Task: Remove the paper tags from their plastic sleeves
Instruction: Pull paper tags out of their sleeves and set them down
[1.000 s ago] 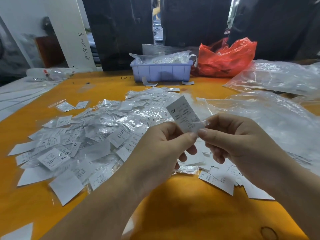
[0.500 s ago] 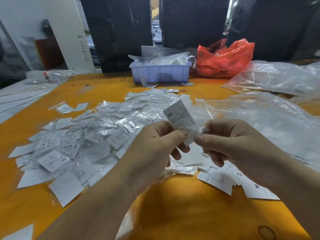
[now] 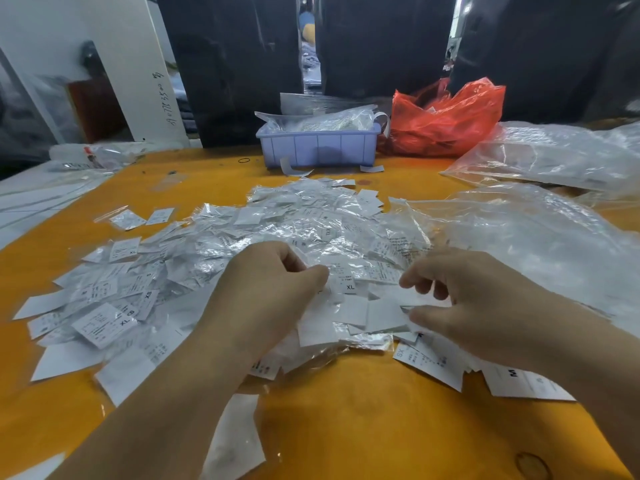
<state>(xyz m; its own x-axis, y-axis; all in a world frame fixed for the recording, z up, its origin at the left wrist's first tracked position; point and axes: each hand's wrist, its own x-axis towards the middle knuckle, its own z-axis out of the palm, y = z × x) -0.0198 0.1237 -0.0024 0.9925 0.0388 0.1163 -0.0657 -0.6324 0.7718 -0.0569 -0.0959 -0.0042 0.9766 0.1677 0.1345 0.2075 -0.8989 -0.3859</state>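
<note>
Left hand (image 3: 273, 292): our fingers curled over the sleeved pile (image 3: 277, 237); whether pinching anything, we couldn't tell.
Right hand (image 3: 464, 299): our fingers loosely spread, empty, above bare tags (image 3: 384, 317).
Risk: slick sleeves could slip, mixing both heaps.

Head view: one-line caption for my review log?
Both bare hands, left and right, reach into a heap of sleeved white paper tags on the orange table.

Even, diffuse light fell from overhead, bright on the orange table (image 3: 346, 410) and dim behind the lilac tray (image 3: 318, 147), where dark panels swallowed detail. Glare sparkled on the crinkled plastic sleeves (image 3: 277, 237) in front of that tray. Shadows lay soft and short. Wide-angle bending stretched the edges (most at the corners), and slight motion blur softened print.
</note>
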